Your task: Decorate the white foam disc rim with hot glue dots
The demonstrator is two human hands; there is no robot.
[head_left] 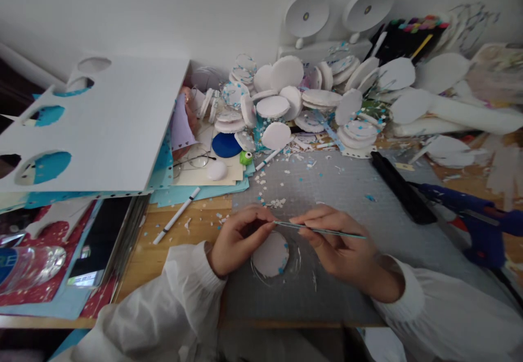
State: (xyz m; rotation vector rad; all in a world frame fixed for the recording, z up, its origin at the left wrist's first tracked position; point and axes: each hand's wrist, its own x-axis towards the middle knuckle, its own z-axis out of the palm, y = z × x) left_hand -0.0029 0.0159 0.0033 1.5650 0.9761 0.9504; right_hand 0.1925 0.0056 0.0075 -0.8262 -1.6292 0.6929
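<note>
My right hand [337,236] is closed round a pair of thin tweezers [327,230], whose tips point left. Those tips meet the fingertips of my left hand [242,239], which pinch together; whatever is between them is too small or hidden to name. Just below, a white foam disc [269,255] with small blue bits along its edge lies on the grey cutting mat [335,291]. Fine, clear wire or thread [299,258] curls beside the disc. A little pile of white star-like bits [278,203] lies beyond my hands.
White discs [273,107] are heaped at the back. A blue glue gun [478,225] and black bar [402,187] lie right. To the left are a white board with round holes [122,116], a marker [176,215], a phone [96,242] and a plastic bottle [36,266].
</note>
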